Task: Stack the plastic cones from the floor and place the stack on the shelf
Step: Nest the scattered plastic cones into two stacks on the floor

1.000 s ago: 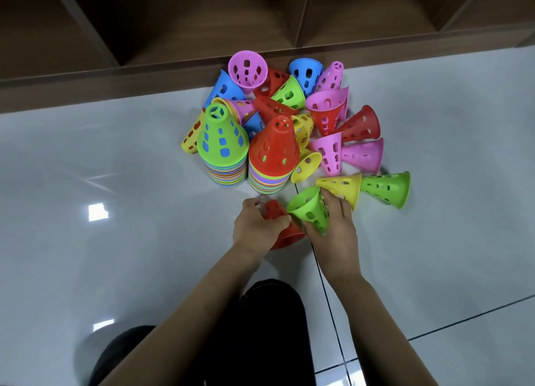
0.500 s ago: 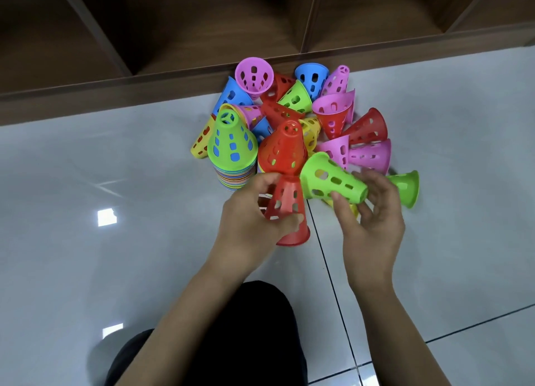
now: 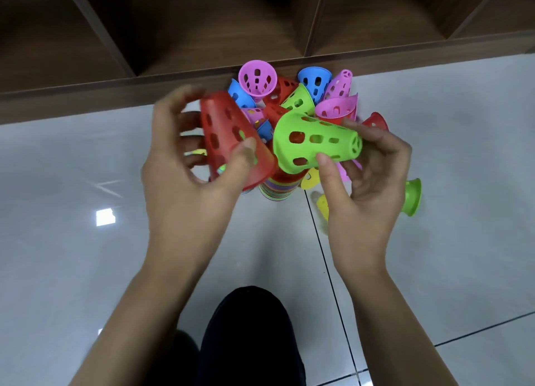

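Two cones are being held up over the heap, one per hand. The left hand (image 3: 185, 168) is gripping the red cone (image 3: 231, 142), thumb across the near wall and fingers curling behind it, wide rim tilting down. The right hand (image 3: 367, 188) is pinching the green cone (image 3: 315, 141) at its narrow end. This cone is lying sideways with its mouth facing the red one, the rims just beside each other.

Below, a multicoloured stack (image 3: 278, 187) is standing on the floor (image 3: 86, 241), mostly hidden by the hands; its height is unclear. Loose cones (image 3: 318, 96) are lying against the shelf (image 3: 220, 29) base.

Judgement: nesting is under way and the task is far from done. To do it well, the green cone's mouth should be aligned squarely over the red tip, both axes in line, then slid on without forcing it. The grip should be kept off the overlapping wall.
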